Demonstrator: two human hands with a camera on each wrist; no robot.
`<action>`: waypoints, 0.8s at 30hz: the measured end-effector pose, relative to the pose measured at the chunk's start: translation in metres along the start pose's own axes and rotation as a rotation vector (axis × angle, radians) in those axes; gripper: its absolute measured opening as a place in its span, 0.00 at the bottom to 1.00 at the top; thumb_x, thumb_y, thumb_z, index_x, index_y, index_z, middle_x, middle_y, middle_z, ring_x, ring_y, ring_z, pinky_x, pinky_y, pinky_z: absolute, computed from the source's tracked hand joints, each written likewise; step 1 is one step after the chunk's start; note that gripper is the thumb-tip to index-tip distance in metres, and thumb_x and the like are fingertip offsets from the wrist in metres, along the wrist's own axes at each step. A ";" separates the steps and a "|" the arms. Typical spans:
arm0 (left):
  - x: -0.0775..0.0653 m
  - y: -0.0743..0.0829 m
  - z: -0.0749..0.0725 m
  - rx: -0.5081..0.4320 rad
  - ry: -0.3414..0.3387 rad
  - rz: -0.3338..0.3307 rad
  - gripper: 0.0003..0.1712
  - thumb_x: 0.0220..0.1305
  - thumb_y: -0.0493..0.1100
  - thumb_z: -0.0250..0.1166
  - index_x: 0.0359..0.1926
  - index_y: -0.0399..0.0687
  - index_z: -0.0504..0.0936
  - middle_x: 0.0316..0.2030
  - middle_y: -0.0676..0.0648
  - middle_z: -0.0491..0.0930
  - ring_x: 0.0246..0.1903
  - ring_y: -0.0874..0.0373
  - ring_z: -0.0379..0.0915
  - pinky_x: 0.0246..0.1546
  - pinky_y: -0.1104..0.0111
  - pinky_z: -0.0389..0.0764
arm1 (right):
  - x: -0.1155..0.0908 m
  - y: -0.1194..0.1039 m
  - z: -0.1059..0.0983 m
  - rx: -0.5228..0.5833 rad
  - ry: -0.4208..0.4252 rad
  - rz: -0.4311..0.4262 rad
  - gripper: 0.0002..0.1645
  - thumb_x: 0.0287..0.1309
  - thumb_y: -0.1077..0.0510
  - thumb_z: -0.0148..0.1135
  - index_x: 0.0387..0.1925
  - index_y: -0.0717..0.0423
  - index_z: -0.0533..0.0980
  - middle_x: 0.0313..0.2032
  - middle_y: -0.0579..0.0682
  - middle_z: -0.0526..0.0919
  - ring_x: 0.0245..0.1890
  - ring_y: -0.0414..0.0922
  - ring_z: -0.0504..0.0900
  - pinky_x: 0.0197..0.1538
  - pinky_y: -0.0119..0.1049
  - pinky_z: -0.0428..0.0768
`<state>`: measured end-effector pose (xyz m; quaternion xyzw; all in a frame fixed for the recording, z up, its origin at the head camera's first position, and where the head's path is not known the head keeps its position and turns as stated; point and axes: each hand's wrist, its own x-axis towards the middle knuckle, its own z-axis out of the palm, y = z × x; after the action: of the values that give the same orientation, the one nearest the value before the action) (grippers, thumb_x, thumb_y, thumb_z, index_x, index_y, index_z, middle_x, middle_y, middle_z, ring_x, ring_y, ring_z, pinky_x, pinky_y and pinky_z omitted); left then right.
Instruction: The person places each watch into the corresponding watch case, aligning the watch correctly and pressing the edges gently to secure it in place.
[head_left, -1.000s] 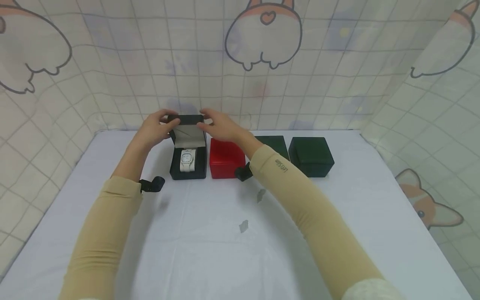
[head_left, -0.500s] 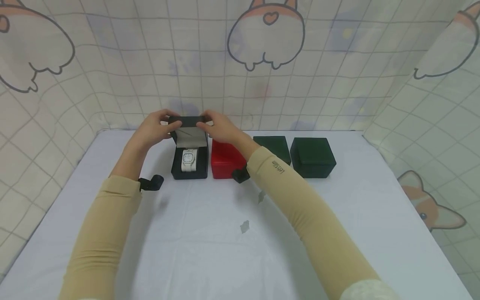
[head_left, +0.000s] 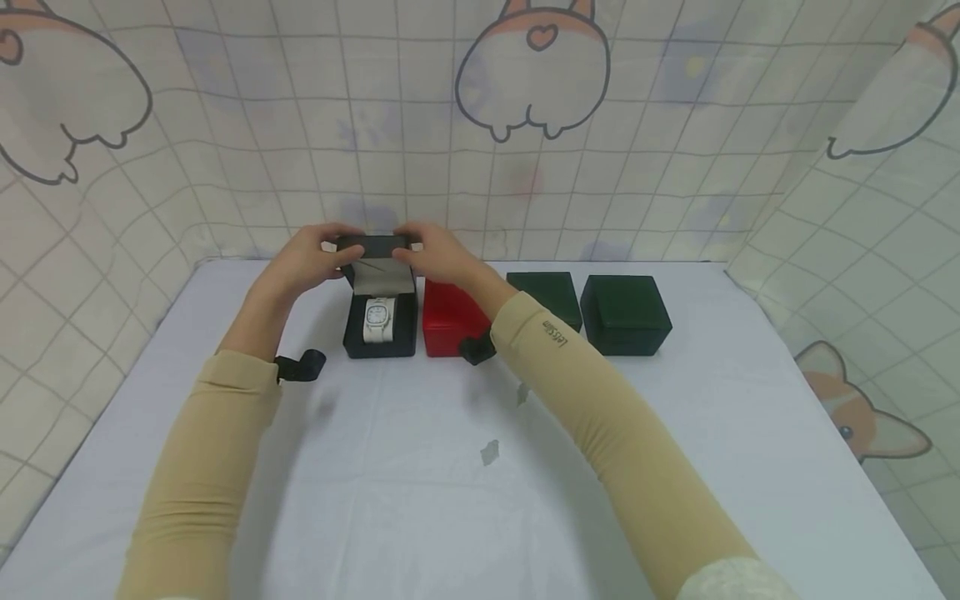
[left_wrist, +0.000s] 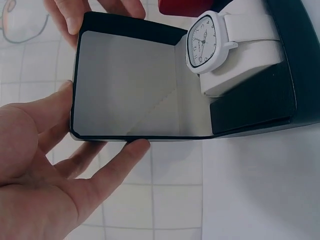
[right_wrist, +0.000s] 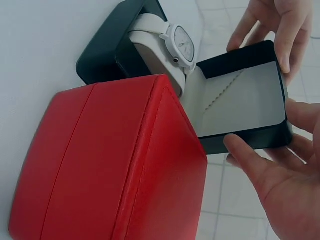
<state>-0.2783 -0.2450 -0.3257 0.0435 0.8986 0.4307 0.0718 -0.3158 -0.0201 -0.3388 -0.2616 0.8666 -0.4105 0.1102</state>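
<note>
A dark watch box (head_left: 379, 350) stands with its lid raised at the back left of the white table. Strapped round the pale cushion (left_wrist: 247, 75) inside is a white wristwatch (head_left: 377, 317). My left hand (head_left: 306, 257) pinches the left corner of the lid (left_wrist: 127, 85), thumb in front and fingers behind. At the opposite corner my right hand (head_left: 441, 255) holds the lid the same way, its thumb over the rim in the right wrist view. The lid's light lining faces me, and the fingers behind it are partly hidden.
Close to the right of the watch box stands a red box (head_left: 450, 321), partly under my right forearm. Farther right are two dark green boxes, one (head_left: 546, 292) partly covered by the sleeve and one (head_left: 626, 313) in full view. A patterned curtain (head_left: 360, 117) hangs behind the table.
The lid's top edge has come slightly forward and down, with both hands moving along with it. The wristwatch and the other boxes stay in place.
</note>
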 end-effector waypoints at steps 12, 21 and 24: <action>-0.004 0.005 -0.004 0.035 -0.080 0.006 0.28 0.77 0.42 0.59 0.73 0.39 0.69 0.67 0.33 0.67 0.59 0.36 0.73 0.63 0.47 0.74 | -0.004 -0.001 0.000 0.086 -0.040 0.014 0.26 0.73 0.57 0.61 0.69 0.56 0.72 0.67 0.56 0.73 0.65 0.51 0.73 0.53 0.36 0.83; -0.008 0.004 -0.003 0.067 -0.088 0.020 0.27 0.77 0.42 0.60 0.71 0.38 0.70 0.63 0.33 0.69 0.58 0.35 0.73 0.62 0.45 0.74 | -0.008 -0.006 0.000 0.104 -0.056 0.026 0.27 0.72 0.59 0.61 0.69 0.55 0.73 0.68 0.56 0.73 0.64 0.52 0.73 0.52 0.35 0.83; -0.010 0.004 -0.003 0.077 -0.091 0.014 0.26 0.77 0.43 0.60 0.70 0.39 0.70 0.63 0.33 0.69 0.58 0.35 0.74 0.61 0.44 0.74 | -0.010 -0.005 0.001 0.104 -0.054 0.023 0.25 0.71 0.59 0.62 0.67 0.55 0.74 0.67 0.56 0.74 0.64 0.52 0.73 0.51 0.35 0.84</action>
<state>-0.2688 -0.2460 -0.3203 0.0721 0.9100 0.3938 0.1080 -0.3051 -0.0186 -0.3356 -0.2565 0.8437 -0.4464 0.1518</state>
